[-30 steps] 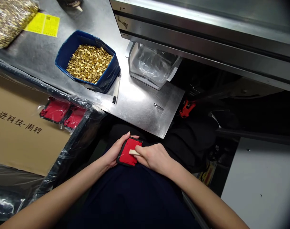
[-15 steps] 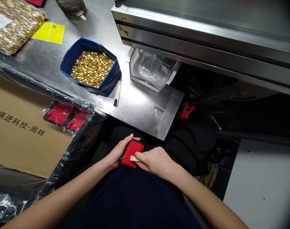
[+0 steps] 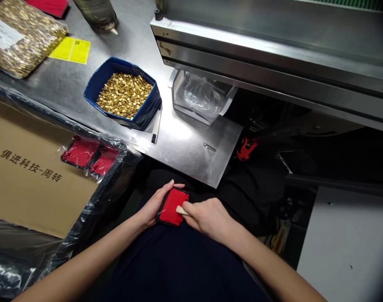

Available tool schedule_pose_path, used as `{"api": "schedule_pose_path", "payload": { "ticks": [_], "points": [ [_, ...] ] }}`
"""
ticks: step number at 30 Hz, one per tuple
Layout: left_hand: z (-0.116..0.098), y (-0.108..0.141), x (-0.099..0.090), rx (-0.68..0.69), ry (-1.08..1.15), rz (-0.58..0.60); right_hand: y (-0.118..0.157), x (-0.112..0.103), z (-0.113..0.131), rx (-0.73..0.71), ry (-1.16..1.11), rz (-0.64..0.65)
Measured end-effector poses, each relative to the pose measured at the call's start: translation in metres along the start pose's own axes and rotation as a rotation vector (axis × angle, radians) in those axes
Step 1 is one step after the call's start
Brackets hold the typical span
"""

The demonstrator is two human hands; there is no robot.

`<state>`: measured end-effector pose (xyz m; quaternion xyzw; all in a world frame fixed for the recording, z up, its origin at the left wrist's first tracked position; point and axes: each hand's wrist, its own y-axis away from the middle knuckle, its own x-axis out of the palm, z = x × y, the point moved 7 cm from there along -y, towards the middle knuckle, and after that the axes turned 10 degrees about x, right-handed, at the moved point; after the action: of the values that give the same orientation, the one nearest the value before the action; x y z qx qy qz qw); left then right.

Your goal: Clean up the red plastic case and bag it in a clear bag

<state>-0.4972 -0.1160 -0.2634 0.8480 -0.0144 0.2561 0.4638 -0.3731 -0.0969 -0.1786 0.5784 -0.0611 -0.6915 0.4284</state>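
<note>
Over my lap, my left hand (image 3: 154,206) is closed around the edge of a flat red panel with a black frame (image 3: 173,206), its thumb along the upper left side. My right hand (image 3: 209,216) is closed on a small cream-coloured flat stick (image 3: 181,210), whose blunt end lies at the panel's right side. Most of the stick is hidden inside the fist. Beyond my hands, on the metal table (image 3: 191,147), stands a blue bin (image 3: 93,90) filled with small gold-coloured metal parts (image 3: 125,95). Beside the bin lies a white and black pen-like tool (image 3: 157,126).
Left, a plastic-lined crate holds a cardboard sheet (image 3: 30,188) and two bagged red panels (image 3: 81,152). A bag of gold parts (image 3: 24,40) and a yellow label (image 3: 70,50) lie behind. A metal machine beam (image 3: 257,71) overhangs a grey tray (image 3: 196,117). An orange tool (image 3: 247,149) is right.
The stick's end has shifted slightly right across the red panel, with my right hand. My left hand keeps its hold. The whole view has moved a little.
</note>
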Motion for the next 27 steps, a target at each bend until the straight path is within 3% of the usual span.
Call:
{"api": "schedule_pose_path", "payload": {
  "ticks": [4,9,12,15,19,22,24,27],
  "points": [
    [0.003,0.0,-0.003,-0.061,0.119,-0.027,-0.013,-0.018,-0.002,0.027,-0.062,-0.007],
    [-0.003,0.004,0.0,-0.041,0.25,-0.01,-0.07,-0.061,-0.029,0.229,-0.324,-0.143],
    [-0.006,0.007,0.002,-0.03,0.312,0.035,-0.088,-0.084,-0.052,0.339,-0.382,-0.336],
    [-0.005,0.007,-0.003,-0.018,0.366,0.091,-0.069,-0.098,-0.093,0.455,-0.145,-0.52],
    [-0.001,0.004,-0.007,-0.031,0.438,0.212,-0.026,-0.087,-0.189,0.662,0.118,-0.453],
    [0.0,0.001,-0.005,-0.039,0.406,0.228,-0.017,-0.07,-0.254,0.688,0.219,-0.343],
    [-0.003,0.0,-0.001,-0.033,0.381,0.231,-0.026,-0.058,-0.279,0.626,0.269,-0.264],
    [-0.006,0.002,0.005,-0.009,0.352,0.247,-0.041,-0.049,-0.288,0.5,0.318,-0.198]
  ]
}}
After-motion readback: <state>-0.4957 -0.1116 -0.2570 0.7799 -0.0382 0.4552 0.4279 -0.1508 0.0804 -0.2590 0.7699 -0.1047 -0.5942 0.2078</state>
